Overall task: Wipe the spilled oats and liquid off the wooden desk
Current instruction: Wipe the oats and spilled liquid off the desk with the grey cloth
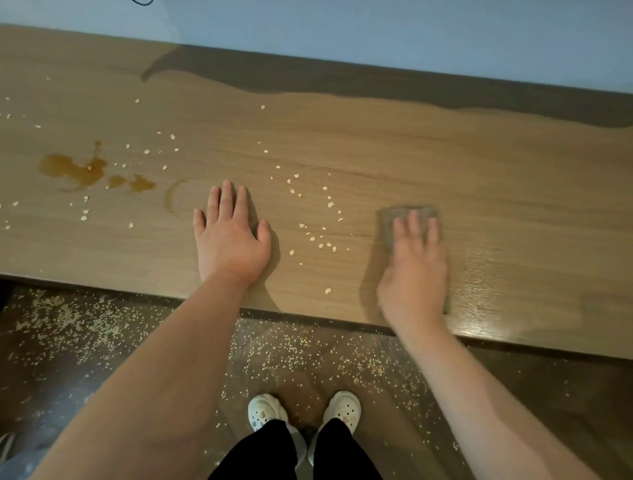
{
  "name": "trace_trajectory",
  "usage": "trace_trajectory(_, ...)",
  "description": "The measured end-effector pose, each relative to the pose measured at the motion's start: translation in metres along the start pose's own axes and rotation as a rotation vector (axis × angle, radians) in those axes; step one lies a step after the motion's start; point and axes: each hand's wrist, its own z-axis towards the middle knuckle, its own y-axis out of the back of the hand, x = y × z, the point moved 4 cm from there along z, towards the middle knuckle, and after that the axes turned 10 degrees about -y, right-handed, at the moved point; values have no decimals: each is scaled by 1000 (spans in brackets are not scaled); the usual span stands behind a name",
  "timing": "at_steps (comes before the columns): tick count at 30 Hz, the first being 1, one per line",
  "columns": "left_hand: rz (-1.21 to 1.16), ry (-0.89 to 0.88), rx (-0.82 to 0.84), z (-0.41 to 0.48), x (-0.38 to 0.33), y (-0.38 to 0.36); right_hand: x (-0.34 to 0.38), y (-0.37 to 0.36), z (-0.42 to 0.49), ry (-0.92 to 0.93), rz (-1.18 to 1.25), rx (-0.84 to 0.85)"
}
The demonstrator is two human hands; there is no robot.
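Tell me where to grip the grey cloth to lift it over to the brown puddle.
The grey cloth lies flat on the desk under the right hand's straight fingers, so no edge stands up. Come from above and pinch up its far left corner, the bare part beyond the fingertips, probably by curling those fingers.

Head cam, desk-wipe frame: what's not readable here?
- Cloth: head view, mostly under the right hand and motion-blurred; size and material unclear.
- Desk: cut off by the left and right frame edges; any oats or brown liquid beyond them are unseen.
- Black cord: cut by the top edge; what it is cannot be told.
- Desk surface under the left hand: hidden by the palm.
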Motion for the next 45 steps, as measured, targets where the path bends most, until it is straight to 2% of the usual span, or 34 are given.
trace_trajectory(2, 1, -1, -2, 0, 1, 0, 3, -5, -21, 287, -41, 100)
trace_trajectory(3, 2, -4, -1, 0, 1, -1, -5, -1, -19, 376, -53, 144)
trace_trajectory(4, 2, -6, 0, 0, 0, -1, -19, 2, -13, 375, -58, 177)
trace_trajectory(6, -4, -7, -5, 0, 0, -2, -48, 12, 1, 142, -13, 138)
trace_trajectory(8, -6, 2, -11, 0, 0, -2, -53, 17, 4, -166, 22, 2)
trace_trajectory(10, 3, 4, -14, 0, 1, -1, -28, 12, -4, -275, -25, -42)
trace_trajectory(14, 8, -4, -16, 0, 2, 0, 19, -2, -25, -38, -27, 45)
trace_trajectory(17, 11, -8, -25, 1, 3, 0, -3, -2, -19, 83, -91, 116)
trace_trajectory(18, 14, -10, -24, 1, 3, 0, -18, 2, -15, 50, -105, 101)
trace_trajectory(20, 24, -6, -24, 1, 4, 2, -38, 11, -8, -138, -67, 7)
trace_trajectory(22, 24, -9, -12, 0, 4, 2, -25, 11, -12, -296, -33, -53)
trace_trajectory(23, 19, -15, -9, 0, 3, 2, -7, 6, -15, -312, -15, -56)
trace_trajectory(26, -36, -35, -6, 2, 7, 6, 52, -11, -25, -146, 37, 8)
trace_trajectory(28, -58, -89, 3, 0, 16, 9, 61, -16, -25, -47, -2, 52)
trace_trajectory(31, -32, -194, 25, -4, 24, 9, 29, -9, -11, -71, -29, 31)
trace_trajectory(34, -24, -194, 3, -5, 24, 6, 6, 2, 23, -175, -11, -33)
trace_trajectory(36, -27, -202, 1, -5, 24, 4, 16, 1, 44, -211, 31, -53)
trace_trajectory(38, -32, -205, 5, -5, 24, 2, 40, -5, 54, -136, 44, -29)
trace_trajectory(41, -49, -207, -9, -5, 24, 3, 68, -12, 40, 196, 18, 66)
trace_trajectory(43, -63, -207, -19, -6, 24, 3, 60, -12, 28, 361, -17, 151)
trace_trajectory(45, -64, -209, -24, -6, 25, 3, 40, -5, 35, 378, -31, 165)
